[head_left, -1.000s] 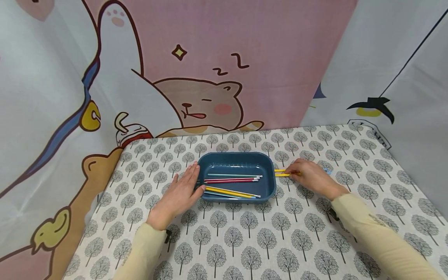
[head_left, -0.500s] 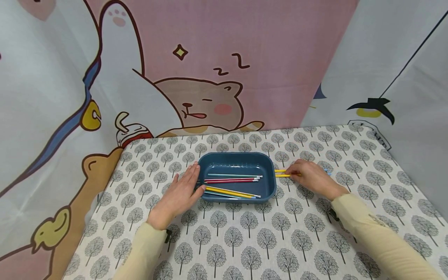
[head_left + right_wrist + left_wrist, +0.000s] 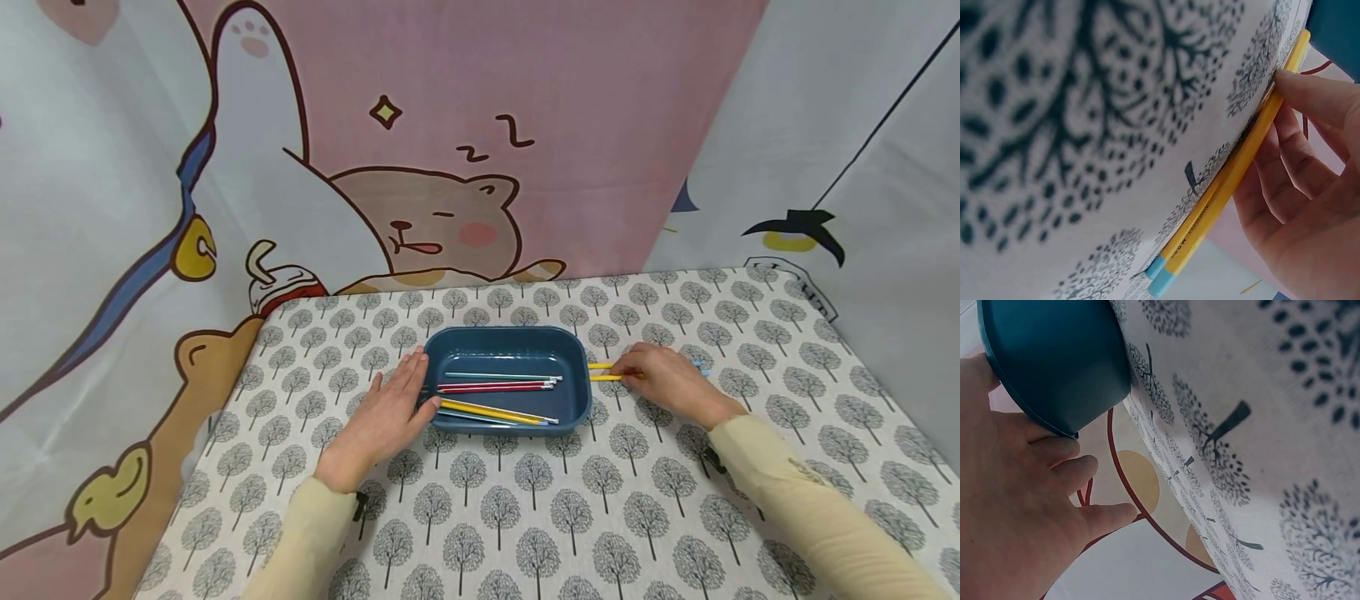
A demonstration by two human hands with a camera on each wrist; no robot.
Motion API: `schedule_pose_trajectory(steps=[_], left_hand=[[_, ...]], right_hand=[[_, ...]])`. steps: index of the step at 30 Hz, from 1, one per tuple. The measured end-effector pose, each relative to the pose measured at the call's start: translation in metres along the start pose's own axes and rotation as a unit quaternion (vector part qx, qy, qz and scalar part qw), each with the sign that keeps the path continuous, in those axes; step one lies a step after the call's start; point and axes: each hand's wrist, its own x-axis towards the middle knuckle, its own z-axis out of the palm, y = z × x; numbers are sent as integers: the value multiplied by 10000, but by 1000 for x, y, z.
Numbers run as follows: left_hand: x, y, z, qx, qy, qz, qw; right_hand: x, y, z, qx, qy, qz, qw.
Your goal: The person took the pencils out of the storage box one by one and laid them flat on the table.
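Observation:
In the head view my left hand (image 3: pixel 388 415) lies with extended fingers along the left rim of a dark blue plastic box (image 3: pixel 506 333). The left wrist view has its fingertips at the rim, thumb and fingers spread. To the right of the box, two yellow pencils (image 3: pixel 1235 172) with light blue ends lie side by side on the cloth. My right hand (image 3: pixel 671 382) pinches at them near their left ends, the thumb tip against the nearer one and the other fingers curled behind. Their middle is hidden under the hand in the head view.
Inside the box lie red pencils (image 3: pixel 495 387), a green pencil (image 3: pixel 498 375) and, along the near side, a yellow pencil (image 3: pixel 495 412) among others. A tree-print cloth (image 3: pixel 536 517) covers the table. Cartoon-printed curtains (image 3: pixel 600 125) stand behind and at both sides.
Almost nothing differs; the right hand has shifted very slightly toward me, while the left hand and the box stay in place.

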Motion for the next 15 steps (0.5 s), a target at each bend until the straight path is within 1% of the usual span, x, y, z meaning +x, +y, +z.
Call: schedule_pose_trajectory(steps=[6,12,15], left_hand=[[0,0,0,33,17,-4,10000],[0,-1,1,33,29,9,10000],[0,-1,1,34,18,6,10000]], right_hand=[[1,-1,0,-11,-80,46,10000],[1,-1,1,-7,-33,2,10000],[0,0,1,-35,-10,45,10000]])
